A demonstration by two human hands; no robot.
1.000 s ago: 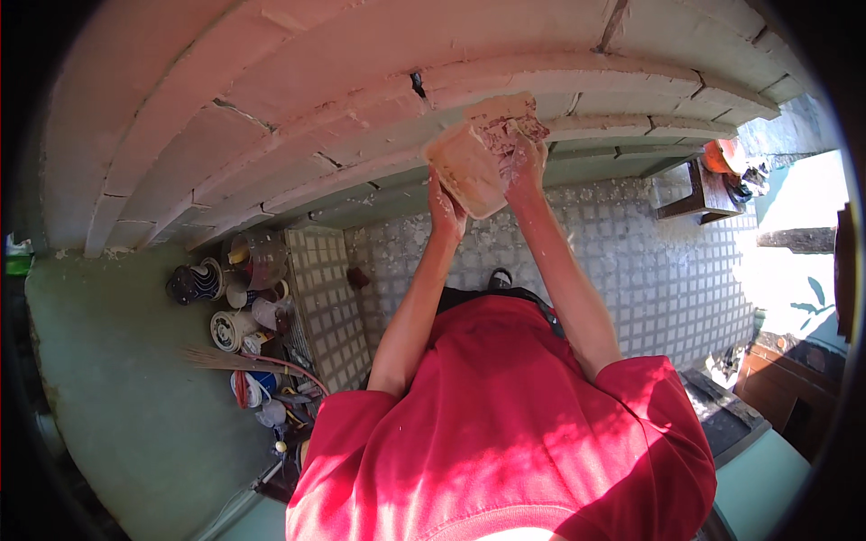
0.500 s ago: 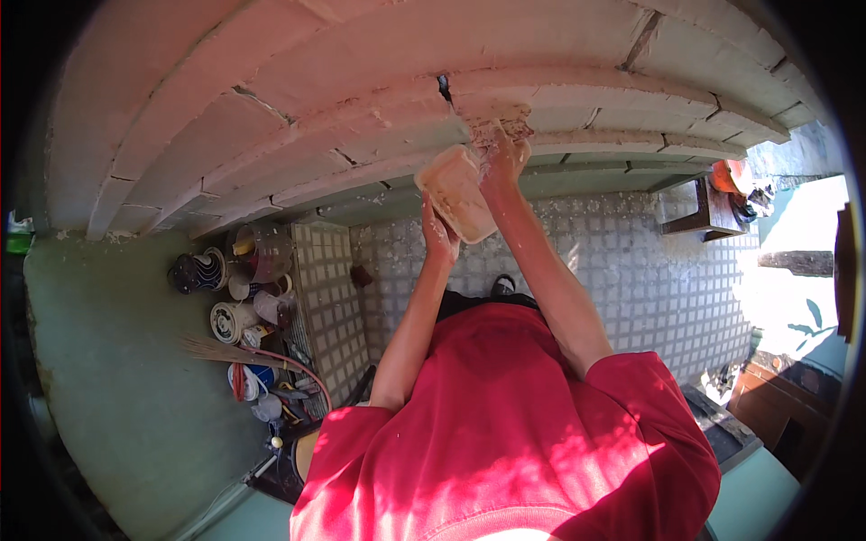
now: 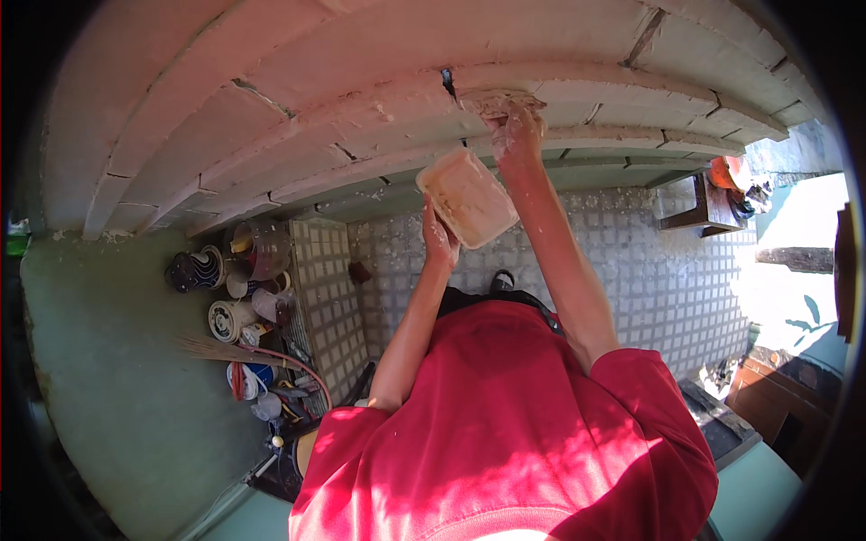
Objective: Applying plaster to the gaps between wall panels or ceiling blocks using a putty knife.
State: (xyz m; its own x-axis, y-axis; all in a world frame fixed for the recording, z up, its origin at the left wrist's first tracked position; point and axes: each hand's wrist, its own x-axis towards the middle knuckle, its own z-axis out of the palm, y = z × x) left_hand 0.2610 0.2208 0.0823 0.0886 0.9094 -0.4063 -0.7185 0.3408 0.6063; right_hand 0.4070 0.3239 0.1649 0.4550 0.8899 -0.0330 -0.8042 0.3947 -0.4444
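Note:
My left hand (image 3: pixel 439 240) grips the side of a pale rectangular plastic tub (image 3: pixel 471 200), tilted so that its inside shows a whitish paste smeared over it. Higher up, my right hand (image 3: pixel 519 137) is closed round a putty knife (image 3: pixel 498 99), whose flat blade is coated with the same paste. The blade lies along a ledge of the grooved, block-patterned wall (image 3: pixel 352 117), just right of a dark gap (image 3: pixel 447 83). Fingers and wrist of my right hand are spattered with paste. The knife's handle is hidden in my grasp.
Buckets and tubs (image 3: pixel 233 320) stand along the left, beside a tiled ledge (image 3: pixel 327 288). A broom (image 3: pixel 221 350) and a red hose lie among them. A wooden table (image 3: pixel 704 207) with an orange item is at the right. Patterned tiles (image 3: pixel 631 279) cover the floor below.
My right hand has moved slightly up and right, off the tub's edge, and the knife blade now lies flatter against the wall ledge. The tub has shifted a little to the right.

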